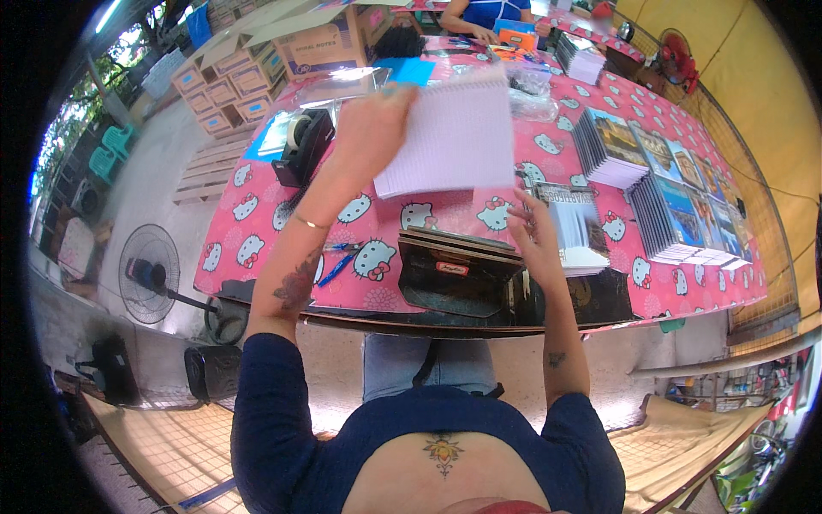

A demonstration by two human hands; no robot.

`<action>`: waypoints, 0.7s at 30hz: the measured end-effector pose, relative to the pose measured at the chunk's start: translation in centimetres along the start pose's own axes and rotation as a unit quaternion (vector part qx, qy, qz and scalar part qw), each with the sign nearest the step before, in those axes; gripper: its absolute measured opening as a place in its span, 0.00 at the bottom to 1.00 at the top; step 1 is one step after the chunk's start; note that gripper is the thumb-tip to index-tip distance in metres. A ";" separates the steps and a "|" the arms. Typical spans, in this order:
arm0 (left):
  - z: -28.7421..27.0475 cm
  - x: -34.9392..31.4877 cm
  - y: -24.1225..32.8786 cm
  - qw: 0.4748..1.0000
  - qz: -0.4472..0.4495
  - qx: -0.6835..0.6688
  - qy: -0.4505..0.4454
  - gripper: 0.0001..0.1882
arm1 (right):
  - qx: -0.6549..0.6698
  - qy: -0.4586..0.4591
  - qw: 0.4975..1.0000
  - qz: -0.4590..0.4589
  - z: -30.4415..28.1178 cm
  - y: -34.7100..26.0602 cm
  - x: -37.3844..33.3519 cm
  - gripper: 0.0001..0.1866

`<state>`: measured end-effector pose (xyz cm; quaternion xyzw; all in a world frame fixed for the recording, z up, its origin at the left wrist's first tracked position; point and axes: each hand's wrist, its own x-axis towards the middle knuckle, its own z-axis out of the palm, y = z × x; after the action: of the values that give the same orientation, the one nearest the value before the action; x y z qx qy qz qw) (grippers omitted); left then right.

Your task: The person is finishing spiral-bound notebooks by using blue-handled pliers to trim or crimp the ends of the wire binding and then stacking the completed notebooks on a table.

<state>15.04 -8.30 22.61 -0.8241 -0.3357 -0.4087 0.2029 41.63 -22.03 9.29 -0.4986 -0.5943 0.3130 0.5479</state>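
My left hand is closed on the upper left part of a spiral notebook, which is lifted over the table with white pages showing. Its spiral binding runs along the far edge. My right hand is apart from the notebook, fingers spread, just below its lower right corner. Beside that hand lies a stack of spiral notebooks. Between my forearms stands a dark slanted box or holder with a small red label. Blue-handled pliers rest near my left forearm.
A black tape dispenser stands at the left. Stacks of spiral notebooks with picture covers fill the right side of the pink patterned table. Cardboard boxes stand at the back left. Across the table, another person handles orange items.
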 end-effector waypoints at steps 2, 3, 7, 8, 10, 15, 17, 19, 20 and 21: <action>0.3 0.5 -0.8 0.995 -0.029 0.082 0.046 0.12 | 0.005 -0.034 0.999 0.037 -0.3 0.9 -0.8 0.26; 1.2 -0.4 -1.0 0.992 -0.029 0.113 0.046 0.14 | 0.010 -0.044 0.998 0.037 -0.2 1.2 -1.3 0.26; 7.9 -8.7 -2.0 0.988 0.040 0.085 -0.120 0.15 | 0.032 -0.083 0.996 0.032 1.2 1.8 -1.8 0.23; 9.5 -10.9 -2.0 0.975 0.022 0.080 -0.206 0.16 | 0.034 -0.087 0.995 0.032 1.4 1.9 -1.8 0.22; 9.9 -12.9 -0.5 0.987 0.028 0.023 -0.159 0.15 | 0.029 -0.074 0.996 0.044 1.1 1.6 -2.1 0.22; 9.5 -11.6 -1.4 0.974 -0.025 -0.076 -0.212 0.12 | 0.040 -0.070 0.995 0.052 1.1 1.3 -2.2 0.22; 9.3 -10.5 -2.7 0.963 -0.056 -0.129 -0.229 0.12 | 0.044 -0.070 0.995 0.061 1.2 1.3 -2.2 0.22; 9.0 -9.7 -3.3 0.956 -0.072 -0.159 -0.238 0.12 | 0.038 -0.071 0.995 0.056 1.2 1.5 -2.1 0.22; 9.0 -9.4 -3.4 0.955 -0.073 -0.161 -0.238 0.11 | 0.035 -0.071 0.995 0.055 1.1 1.7 -2.2 0.21; 8.9 -9.2 -3.4 0.955 -0.073 -0.164 -0.238 0.11 | 0.030 -0.076 0.995 0.052 1.1 1.9 -2.1 0.22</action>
<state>13.32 -4.08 10.20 -0.8926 -0.3617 -0.2643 -0.0512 40.84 -23.27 6.57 -0.4870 -0.5976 0.3959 0.4989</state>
